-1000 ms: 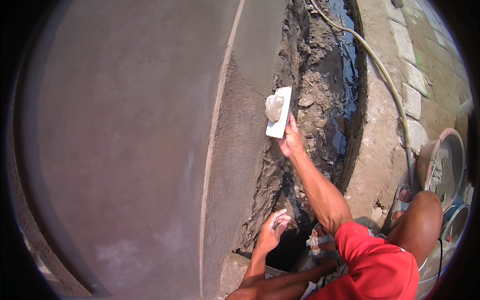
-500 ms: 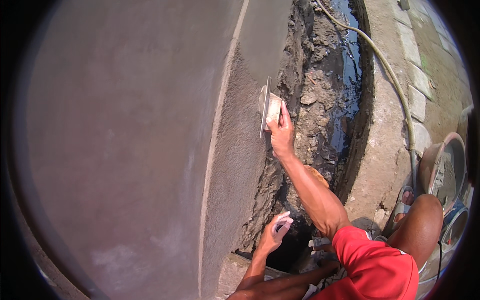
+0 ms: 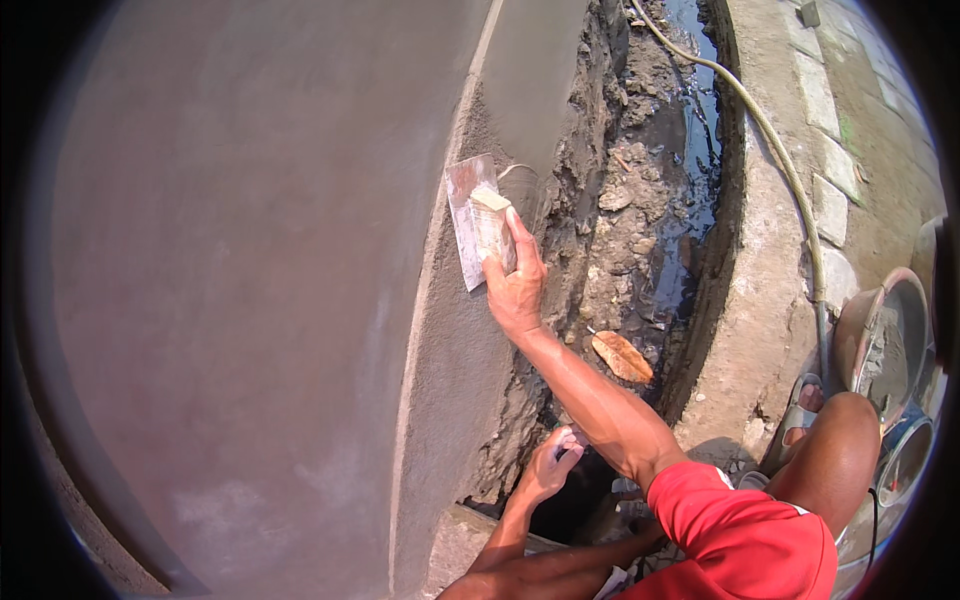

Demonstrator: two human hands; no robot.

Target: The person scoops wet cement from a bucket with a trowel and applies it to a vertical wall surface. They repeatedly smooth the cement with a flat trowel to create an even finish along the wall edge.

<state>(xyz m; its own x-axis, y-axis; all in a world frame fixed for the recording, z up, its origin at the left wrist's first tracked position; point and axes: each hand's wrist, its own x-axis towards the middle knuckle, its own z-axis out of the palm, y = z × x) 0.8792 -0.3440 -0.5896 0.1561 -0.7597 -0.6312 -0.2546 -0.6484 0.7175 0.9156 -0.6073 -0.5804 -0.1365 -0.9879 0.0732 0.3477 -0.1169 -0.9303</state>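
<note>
My right hand [image 3: 517, 293] grips the pale, worn block handle of a plastering trowel [image 3: 467, 232]. Its flat metal blade, smeared with mortar, is over the rough grey strip of plaster [image 3: 455, 330] beside a raised vertical ridge [image 3: 424, 300]. A thin curved mark shows in the smoother plaster [image 3: 525, 110] just above the trowel. Lower down, my left hand [image 3: 548, 468] is by the strip's broken edge, its fingers curled in and whitish at the tips. My right forearm overlaps those fingertips, and nothing shows in that hand.
Left of the ridge spreads a large smooth grey wall [image 3: 230, 270]. A muddy ditch with dark water [image 3: 700, 130] and a brown leaf [image 3: 622, 357] runs alongside. Over its concrete bank [image 3: 765, 280] lies a hose [image 3: 790, 165]. A mortar tub [image 3: 860, 330] stands beyond my knee.
My right hand has brought the trowel left, from edge-on at the strip's ditch side to across the strip near the ridge. My right forearm now overlaps the left fingertips and uncovers the leaf.
</note>
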